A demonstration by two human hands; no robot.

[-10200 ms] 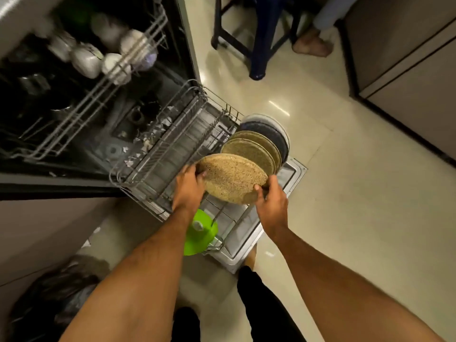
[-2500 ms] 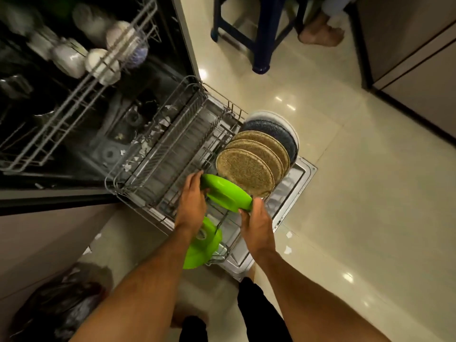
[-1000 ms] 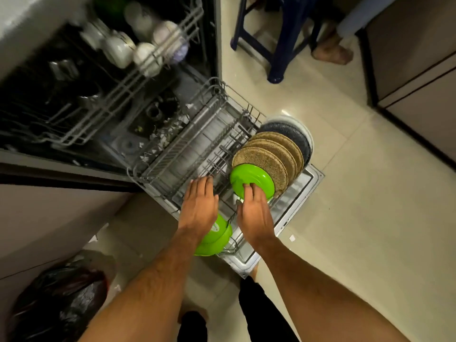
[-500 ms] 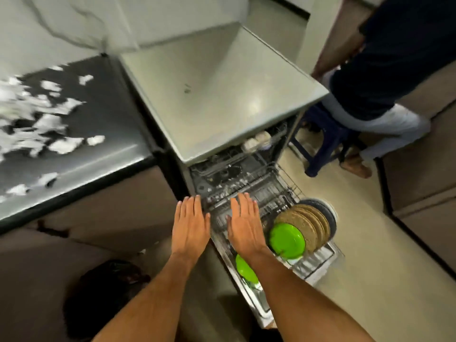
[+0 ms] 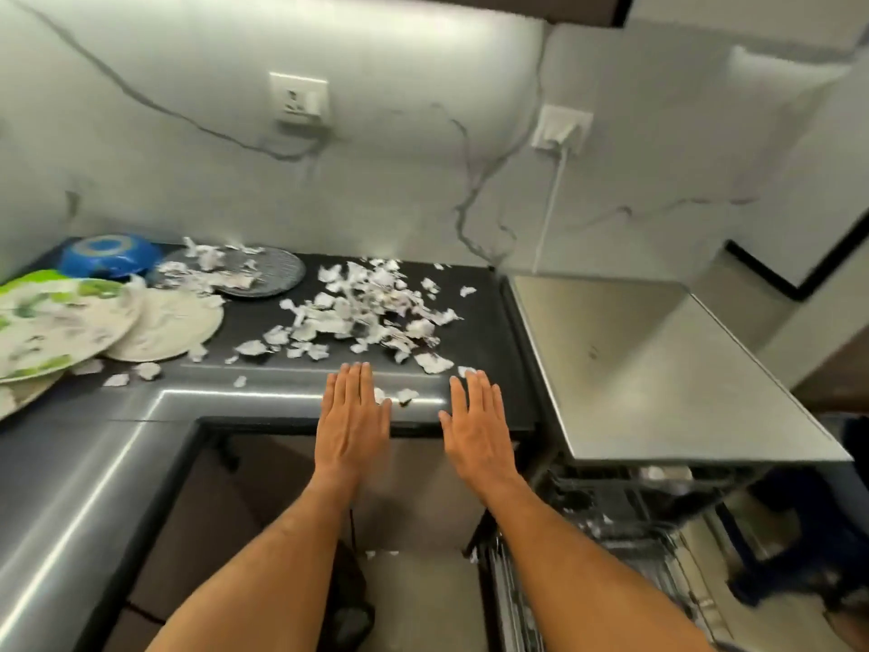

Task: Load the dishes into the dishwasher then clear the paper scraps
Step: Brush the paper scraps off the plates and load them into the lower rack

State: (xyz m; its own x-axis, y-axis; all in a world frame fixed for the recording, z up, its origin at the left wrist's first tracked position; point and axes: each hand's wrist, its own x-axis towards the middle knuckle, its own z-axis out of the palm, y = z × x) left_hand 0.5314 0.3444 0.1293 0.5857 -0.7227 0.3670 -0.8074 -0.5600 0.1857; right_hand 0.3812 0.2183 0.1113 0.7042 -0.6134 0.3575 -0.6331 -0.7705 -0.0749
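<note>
Head view: the left hand [image 5: 351, 416] and right hand [image 5: 476, 418] are held flat, fingers straight, empty, over the counter's [image 5: 475, 322] front edge. Paper scraps [image 5: 371, 308] are strewn mid-counter; plates [image 5: 70, 322] and a blue bowl [image 5: 109, 256] remain at its left end. The dishwasher [image 5: 658, 369] stands open at right. Plates should be lifted level, so scraps are not shed.

There is one view only, from the camera on my head, wide-angled and bending straight edges near the borders. It looks forward and down from standing height, facing the marbled wall [image 5: 376, 148] across the dark worktop [image 5: 484, 322]. My forearms run up from the bottom edge, close to the lens. The dishwasher [image 5: 658, 378] fills the right side, its racks blurred at the lower right corner.
</note>
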